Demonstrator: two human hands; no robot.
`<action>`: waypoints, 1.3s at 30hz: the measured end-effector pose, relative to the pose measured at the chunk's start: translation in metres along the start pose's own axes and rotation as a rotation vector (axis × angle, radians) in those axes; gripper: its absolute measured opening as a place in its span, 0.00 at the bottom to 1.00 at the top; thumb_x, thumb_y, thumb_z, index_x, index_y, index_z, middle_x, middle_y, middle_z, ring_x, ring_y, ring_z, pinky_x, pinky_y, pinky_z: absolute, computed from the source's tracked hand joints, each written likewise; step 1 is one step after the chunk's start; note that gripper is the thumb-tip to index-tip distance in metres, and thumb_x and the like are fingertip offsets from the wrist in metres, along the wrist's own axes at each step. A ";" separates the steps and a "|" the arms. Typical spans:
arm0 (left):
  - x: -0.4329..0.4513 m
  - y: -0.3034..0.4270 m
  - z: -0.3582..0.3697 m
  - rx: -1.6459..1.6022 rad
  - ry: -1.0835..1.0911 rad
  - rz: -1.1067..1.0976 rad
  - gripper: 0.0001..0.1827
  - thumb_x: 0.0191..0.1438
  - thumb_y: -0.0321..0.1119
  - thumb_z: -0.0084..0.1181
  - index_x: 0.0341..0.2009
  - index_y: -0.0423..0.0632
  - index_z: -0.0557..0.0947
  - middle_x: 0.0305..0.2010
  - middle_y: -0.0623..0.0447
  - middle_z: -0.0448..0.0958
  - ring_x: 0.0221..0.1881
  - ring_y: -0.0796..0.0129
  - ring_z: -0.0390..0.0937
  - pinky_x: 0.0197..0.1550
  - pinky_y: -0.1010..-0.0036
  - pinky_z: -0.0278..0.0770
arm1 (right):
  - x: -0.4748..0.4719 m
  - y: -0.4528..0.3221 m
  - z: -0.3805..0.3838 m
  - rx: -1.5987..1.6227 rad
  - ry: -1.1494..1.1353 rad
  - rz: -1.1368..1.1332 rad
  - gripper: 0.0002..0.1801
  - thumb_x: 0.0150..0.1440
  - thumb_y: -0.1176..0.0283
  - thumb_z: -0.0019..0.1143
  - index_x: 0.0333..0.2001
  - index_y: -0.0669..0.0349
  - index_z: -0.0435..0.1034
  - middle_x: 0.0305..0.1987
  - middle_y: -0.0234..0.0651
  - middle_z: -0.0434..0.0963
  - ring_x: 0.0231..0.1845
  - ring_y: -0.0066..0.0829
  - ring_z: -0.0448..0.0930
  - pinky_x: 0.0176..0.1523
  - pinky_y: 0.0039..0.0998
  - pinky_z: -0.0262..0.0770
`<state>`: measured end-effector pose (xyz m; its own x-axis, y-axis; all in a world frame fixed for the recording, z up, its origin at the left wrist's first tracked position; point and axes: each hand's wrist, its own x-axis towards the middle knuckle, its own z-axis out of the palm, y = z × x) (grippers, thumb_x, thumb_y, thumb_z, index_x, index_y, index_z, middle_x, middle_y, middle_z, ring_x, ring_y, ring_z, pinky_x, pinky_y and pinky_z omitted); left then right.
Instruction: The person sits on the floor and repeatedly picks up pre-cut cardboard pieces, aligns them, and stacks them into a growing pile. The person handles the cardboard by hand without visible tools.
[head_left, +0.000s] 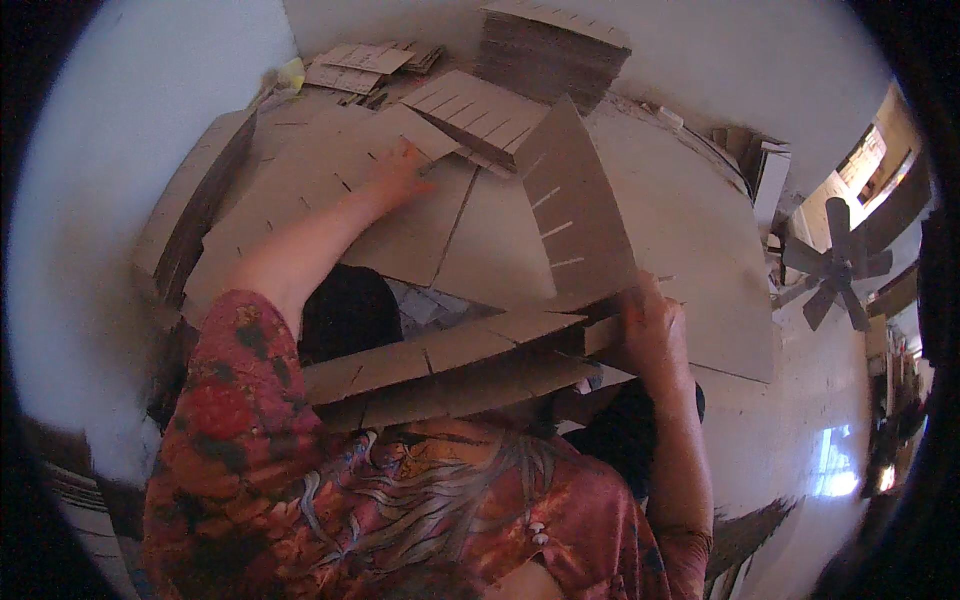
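My left hand (405, 176) reaches forward with fingers apart, at the near edge of a loose cardboard piece (409, 129). Whether the fingertips touch that piece is hard to tell. On the right, my right hand (654, 326) grips slotted cardboard strips at their right end. One slotted cardboard panel (577, 217) rises from there, tilted, with pale slits showing along its left side. Across my lap lie long slotted cardboard strips (450, 352), one over another, their right ends near my right hand. Part of the held cardboard is hidden behind my fingers.
A block of slotted cardboard sheets (476, 112) lies ahead, before a tall cardboard stack (551, 56) against the wall. Large flat cardboard sheets (495, 232) spread before me. Another stack (199, 202) leans at left. A fan (838, 266) appears at right.
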<state>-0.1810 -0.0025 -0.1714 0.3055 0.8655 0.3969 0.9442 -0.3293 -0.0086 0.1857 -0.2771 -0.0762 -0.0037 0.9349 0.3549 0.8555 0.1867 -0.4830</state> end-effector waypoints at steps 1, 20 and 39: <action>0.001 -0.004 -0.013 0.040 -0.063 -0.079 0.23 0.45 0.43 0.60 0.41 0.40 0.73 0.39 0.43 0.74 0.44 0.48 0.72 0.44 0.58 0.72 | 0.000 0.001 -0.002 -0.002 -0.007 0.010 0.14 0.52 0.75 0.48 0.44 0.59 0.63 0.26 0.55 0.74 0.30 0.57 0.74 0.32 0.50 0.68; 0.003 0.159 -0.164 -0.773 -0.729 0.025 0.14 0.51 0.38 0.52 0.30 0.38 0.79 0.24 0.51 0.77 0.23 0.70 0.77 0.26 0.76 0.75 | -0.010 -0.013 -0.025 0.080 0.226 -0.142 0.07 0.50 0.80 0.48 0.34 0.61 0.63 0.20 0.52 0.71 0.25 0.56 0.73 0.25 0.45 0.67; -0.002 0.155 -0.139 -1.028 -0.745 0.278 0.28 0.53 0.56 0.48 0.42 0.42 0.78 0.39 0.46 0.78 0.38 0.60 0.76 0.40 0.68 0.74 | 0.011 -0.010 -0.025 0.138 -0.016 0.026 0.05 0.53 0.73 0.44 0.34 0.63 0.65 0.23 0.55 0.72 0.30 0.57 0.73 0.30 0.48 0.67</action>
<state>-0.0525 -0.1078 -0.0455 0.7828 0.6125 -0.1096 0.4133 -0.3802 0.8274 0.1902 -0.2764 -0.0476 0.0080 0.9444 0.3287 0.7759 0.2015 -0.5979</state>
